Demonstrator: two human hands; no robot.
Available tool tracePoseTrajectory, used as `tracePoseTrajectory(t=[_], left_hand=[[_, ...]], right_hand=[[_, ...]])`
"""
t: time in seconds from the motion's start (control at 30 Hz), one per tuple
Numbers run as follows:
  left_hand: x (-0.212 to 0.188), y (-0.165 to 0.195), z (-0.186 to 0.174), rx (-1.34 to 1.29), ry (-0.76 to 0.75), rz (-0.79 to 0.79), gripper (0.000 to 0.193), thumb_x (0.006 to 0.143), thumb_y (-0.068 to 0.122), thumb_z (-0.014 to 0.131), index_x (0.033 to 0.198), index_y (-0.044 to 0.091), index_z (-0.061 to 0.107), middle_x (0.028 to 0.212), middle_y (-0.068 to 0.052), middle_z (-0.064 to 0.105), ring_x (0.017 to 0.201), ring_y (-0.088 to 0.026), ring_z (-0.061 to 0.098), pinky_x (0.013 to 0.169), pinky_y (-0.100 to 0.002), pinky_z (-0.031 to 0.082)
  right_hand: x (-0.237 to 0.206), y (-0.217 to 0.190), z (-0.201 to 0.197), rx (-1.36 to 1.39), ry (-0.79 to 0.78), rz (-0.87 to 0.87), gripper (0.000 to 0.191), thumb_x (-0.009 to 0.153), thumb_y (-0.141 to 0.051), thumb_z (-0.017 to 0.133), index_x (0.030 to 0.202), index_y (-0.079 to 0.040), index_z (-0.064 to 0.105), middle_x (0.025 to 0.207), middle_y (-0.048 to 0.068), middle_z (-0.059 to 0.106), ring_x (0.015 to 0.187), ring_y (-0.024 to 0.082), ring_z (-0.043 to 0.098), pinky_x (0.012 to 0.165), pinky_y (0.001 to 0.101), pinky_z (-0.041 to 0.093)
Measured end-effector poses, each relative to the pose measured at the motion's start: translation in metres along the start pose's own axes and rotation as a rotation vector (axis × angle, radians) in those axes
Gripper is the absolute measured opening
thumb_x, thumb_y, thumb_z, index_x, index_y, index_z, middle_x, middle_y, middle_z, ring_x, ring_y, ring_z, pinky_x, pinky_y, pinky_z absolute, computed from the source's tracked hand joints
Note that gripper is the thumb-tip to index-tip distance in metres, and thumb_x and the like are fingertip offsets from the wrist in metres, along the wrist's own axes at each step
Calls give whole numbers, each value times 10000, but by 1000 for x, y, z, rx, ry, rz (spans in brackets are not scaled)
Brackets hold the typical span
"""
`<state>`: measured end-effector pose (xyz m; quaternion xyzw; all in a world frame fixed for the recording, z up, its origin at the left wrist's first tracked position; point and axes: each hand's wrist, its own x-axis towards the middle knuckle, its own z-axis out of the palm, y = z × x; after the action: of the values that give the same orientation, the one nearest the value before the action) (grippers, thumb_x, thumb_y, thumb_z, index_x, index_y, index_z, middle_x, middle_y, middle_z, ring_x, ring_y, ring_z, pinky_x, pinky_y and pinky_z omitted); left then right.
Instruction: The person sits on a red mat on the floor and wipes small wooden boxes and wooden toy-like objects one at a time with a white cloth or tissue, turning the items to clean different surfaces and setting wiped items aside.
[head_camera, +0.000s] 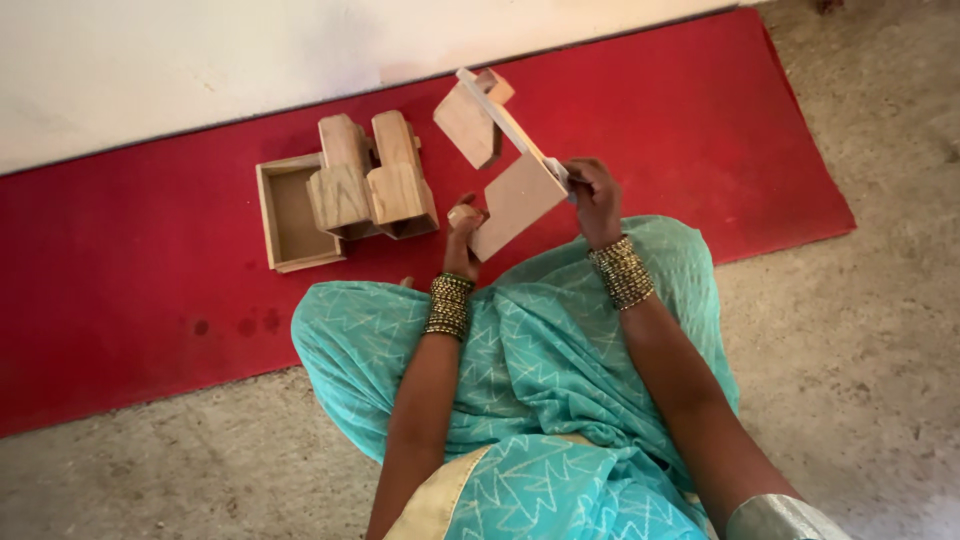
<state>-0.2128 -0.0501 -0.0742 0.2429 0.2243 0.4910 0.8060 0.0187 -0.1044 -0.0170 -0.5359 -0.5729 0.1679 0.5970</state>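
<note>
While seated on a rough grey concrete floor (850, 330) with knees wrapped in turquoise zigzag-patterned cloth (540, 360), a person holds a pale wooden assembly (505, 160) up above the lap, just over the near edge of a red felt-like mat (150, 260). It is made of flat, smooth boards: a long narrow strip runs diagonally, with one squarish panel fixed near its far end and a larger panel at its near end. Fingers of the right hand (594, 198) are closed on the strip where it meets the larger panel, while the left hand (464, 225) pinches that panel's lower corner from beneath. Both wrists carry stacks of thin gold-coloured bangles (622, 272). On the mat to the left of the hands, toward its far edge by a white wall (200, 60), lies a shallow square wooden tray (290, 212) with raised rims, its visible part bare. Two chunky hollow wooden blocks (372, 180), shaped like small houses with sloped tops, lie side by side touching each other, resting partly over the tray's right rim. They sit near the held assembly without touching it.
</note>
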Motion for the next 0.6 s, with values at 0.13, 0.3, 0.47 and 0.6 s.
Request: tracePoseTrajectory(t=[0.13,0.3,0.47,0.6], left_hand=[[-1,4,1,-3,-51,-6,620,889,98,611,1493,65,476,1097,-75,651,1050,-206,641,947,-344,561],[-3,3,5,-28,-156,-44,631,910,77,612,1525,88,476,1105,-77,642,981,-200,637,860,-323,550],[0,-7,7,148,-219,-86,655,869,61,645,1498,86,463,1105,-77,654,997,-186,650,884,-309,562],[10,-17,10,393,-245,-66,747,804,12,701,1507,94,460,1084,-45,638,1024,-165,629,923,-284,554]], right_hand=[[6,-15,-9,272,23,213,314,995,111,429,1158,-41,650,1066,94,693,887,120,645,780,256,536],[11,-24,-16,205,-22,-21,248,974,185,522,1058,-1,664,1189,94,670,1029,136,663,883,268,555],[14,-16,-20,44,172,34,324,910,190,539,1083,14,749,1118,102,634,888,158,641,722,270,537],[13,-10,-26,132,300,136,258,979,146,530,1086,8,720,1139,91,675,876,147,716,692,273,621]])
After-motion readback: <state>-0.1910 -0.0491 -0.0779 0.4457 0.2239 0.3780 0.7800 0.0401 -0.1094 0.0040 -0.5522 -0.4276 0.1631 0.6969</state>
